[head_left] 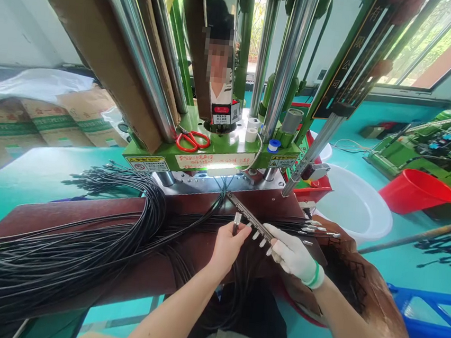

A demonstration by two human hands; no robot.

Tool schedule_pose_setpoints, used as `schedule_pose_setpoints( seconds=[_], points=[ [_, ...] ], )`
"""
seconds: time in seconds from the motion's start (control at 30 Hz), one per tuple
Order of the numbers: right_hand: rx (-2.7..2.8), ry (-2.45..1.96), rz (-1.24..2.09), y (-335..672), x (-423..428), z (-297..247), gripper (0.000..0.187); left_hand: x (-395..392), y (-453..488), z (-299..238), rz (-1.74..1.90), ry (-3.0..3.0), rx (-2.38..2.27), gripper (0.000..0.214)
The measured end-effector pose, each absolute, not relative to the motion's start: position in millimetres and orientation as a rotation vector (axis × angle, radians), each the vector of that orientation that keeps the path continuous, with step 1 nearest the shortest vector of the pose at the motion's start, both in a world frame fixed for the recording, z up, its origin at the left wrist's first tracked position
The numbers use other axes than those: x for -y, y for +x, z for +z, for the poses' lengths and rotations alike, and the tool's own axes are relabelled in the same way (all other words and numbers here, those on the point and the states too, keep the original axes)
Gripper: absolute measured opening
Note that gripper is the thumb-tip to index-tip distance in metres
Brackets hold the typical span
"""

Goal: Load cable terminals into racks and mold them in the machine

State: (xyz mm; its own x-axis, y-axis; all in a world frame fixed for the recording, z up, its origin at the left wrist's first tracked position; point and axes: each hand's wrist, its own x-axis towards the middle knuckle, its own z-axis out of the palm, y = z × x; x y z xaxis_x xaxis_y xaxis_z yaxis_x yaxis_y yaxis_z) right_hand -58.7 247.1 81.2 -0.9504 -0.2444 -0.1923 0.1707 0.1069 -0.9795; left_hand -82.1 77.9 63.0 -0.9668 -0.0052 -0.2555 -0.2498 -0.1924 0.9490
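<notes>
Though light and limp, hard to steer from far along: black cables, springy in long loops, best pinched right behind their metal tips. Heaped across the maroon desk, the bulk trailing away to the left, a fan of tipped ends lying to the right. Left hand, bare, closed narrowly, thumb and fingers pinching one cable end upright, just beside a metal bar. Right hand, gloved in white, closed on the bar's near end, also a narrow grip. Bar apparently stiff, likely heavier than any one cable and smooth enough to slip, with small pins along its edge, so best held firmly at the end, clear of those pins. Both forearms reaching forward from the body, wrists close together, hands raised just over the desk. Beyond them, the green moulding press, with red scissors lying on its bed.
</notes>
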Motion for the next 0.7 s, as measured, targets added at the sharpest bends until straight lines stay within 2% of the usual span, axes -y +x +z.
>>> schedule_pose_setpoints(
  seconds=[0.13, 0.33, 0.7],
  points=[
    [-1.992, 0.039, -1.973, -59.3, -247.3, 88.2, 0.062, -76.4, -83.1, 69.3, 2.39, -0.333, -1.848, 0.034],
    [-1.991, 0.047, -1.922, -60.6, -252.4, 85.1, 0.059, -70.6, -85.4, 77.1, 2.42, -0.324, -1.641, 0.035],
    [-2.149, -0.099, -1.777, -60.1, -253.3, 80.1, 0.058, -69.1, -87.8, 67.7, 2.369, -0.371, -1.706, 0.037]
  ],
)
